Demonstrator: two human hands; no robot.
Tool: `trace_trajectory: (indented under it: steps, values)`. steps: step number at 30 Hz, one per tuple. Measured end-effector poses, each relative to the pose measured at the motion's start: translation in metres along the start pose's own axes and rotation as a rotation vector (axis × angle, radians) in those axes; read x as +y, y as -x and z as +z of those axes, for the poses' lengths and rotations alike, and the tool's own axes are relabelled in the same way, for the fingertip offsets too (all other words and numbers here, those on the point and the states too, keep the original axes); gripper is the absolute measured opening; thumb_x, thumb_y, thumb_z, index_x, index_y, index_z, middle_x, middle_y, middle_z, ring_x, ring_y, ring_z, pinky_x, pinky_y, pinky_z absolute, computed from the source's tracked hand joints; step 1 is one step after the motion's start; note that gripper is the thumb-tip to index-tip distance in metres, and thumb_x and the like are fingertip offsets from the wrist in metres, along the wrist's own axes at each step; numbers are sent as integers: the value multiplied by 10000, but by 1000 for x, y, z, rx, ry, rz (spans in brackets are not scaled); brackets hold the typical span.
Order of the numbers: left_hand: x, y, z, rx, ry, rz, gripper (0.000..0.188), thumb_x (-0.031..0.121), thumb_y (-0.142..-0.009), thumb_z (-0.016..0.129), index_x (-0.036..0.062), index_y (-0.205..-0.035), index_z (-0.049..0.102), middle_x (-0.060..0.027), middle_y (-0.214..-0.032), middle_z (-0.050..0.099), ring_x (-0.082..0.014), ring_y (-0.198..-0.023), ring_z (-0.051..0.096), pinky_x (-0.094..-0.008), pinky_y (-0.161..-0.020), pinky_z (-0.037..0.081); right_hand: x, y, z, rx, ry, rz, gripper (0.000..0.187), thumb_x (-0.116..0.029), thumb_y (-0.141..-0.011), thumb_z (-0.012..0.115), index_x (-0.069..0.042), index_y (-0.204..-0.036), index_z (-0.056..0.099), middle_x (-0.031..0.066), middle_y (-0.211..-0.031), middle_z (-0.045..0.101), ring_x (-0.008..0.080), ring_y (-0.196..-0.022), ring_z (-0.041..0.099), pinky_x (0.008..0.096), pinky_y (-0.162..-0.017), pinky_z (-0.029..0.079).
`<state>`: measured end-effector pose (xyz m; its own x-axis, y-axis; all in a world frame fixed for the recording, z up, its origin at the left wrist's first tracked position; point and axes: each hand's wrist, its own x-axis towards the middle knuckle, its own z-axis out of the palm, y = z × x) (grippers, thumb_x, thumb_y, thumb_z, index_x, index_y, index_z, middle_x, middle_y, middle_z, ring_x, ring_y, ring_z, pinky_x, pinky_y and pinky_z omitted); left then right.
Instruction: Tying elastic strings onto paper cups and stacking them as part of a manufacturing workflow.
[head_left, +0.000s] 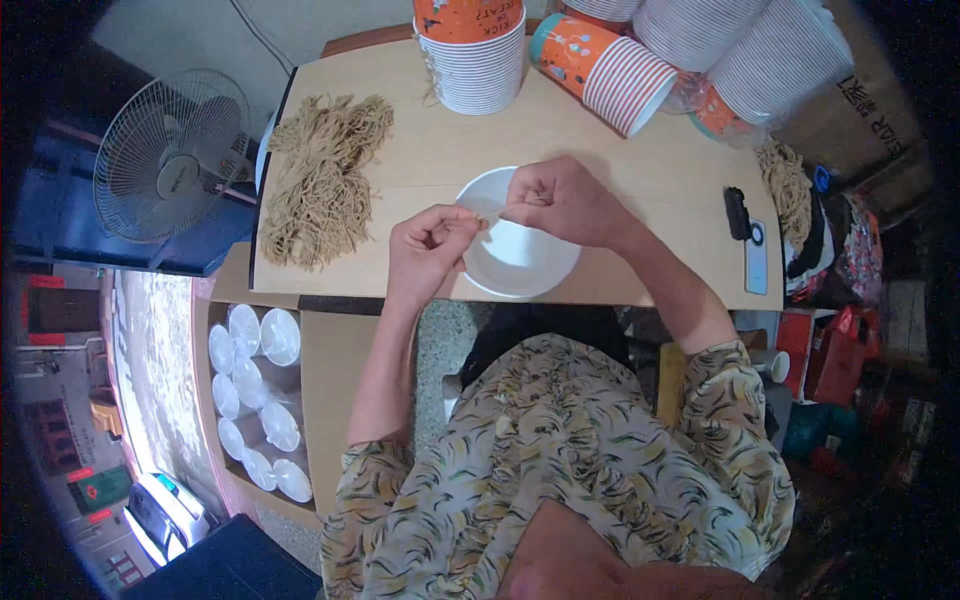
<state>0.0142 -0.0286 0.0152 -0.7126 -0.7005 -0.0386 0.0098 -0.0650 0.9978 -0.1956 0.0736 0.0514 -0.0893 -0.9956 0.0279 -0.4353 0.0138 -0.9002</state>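
Both hands are raised over a white paper bucket (pixel 525 262) that stands open at the table's near edge. My left hand (pixel 432 248) pinches thumb to fingertips, and my right hand (pixel 570 205) pinches close beside it. A short, thin, pale cord (pixel 487 216) runs between the two pinches at the bucket's rim. Fingers cover most of the cord, so its ends are hidden. Left of my hands lies a large heap of tan twisted cords (pixel 325 180).
Nested orange-patterned paper buckets (pixel 478 75) rise at the table's far side, with another stack (pixel 605 75) lying beside them. A phone (pixel 756 262) and a black object (pixel 737 213) lie at right. A fan (pixel 172 165) stands left, above a carton of clear-wrapped cylindrical stacks (pixel 248 385).
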Motion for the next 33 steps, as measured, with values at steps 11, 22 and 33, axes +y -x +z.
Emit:
trace_trajectory:
  steps: [11,22,33]
  values:
    - [-14,2,-8,6,-258,125,77,73,-869,718,82,-925,770,69,-714,671,43,-509,356,-183,-457,254,34,16,-22,125,-750,-64,83,-94,-909,677,-25,-912,631,-32,-782,568,36,-656,463,214,-596,373]
    - [-2,0,1,-165,-571,375,91,22,-836,686,-12,-920,681,-96,-935,718,-92,-688,633,-232,-587,492,64,24,-26,98,-1239,-276,217,-226,-909,699,-38,-914,591,-31,-695,402,77,-589,311,241,-546,286]
    - [24,-9,16,-483,-383,348,184,65,-846,762,7,-1019,737,-75,-873,651,-163,-812,625,-285,-704,501,22,15,-75,172,-969,-177,213,-240,-941,653,-44,-897,584,-33,-688,428,80,-601,368,273,-581,313]
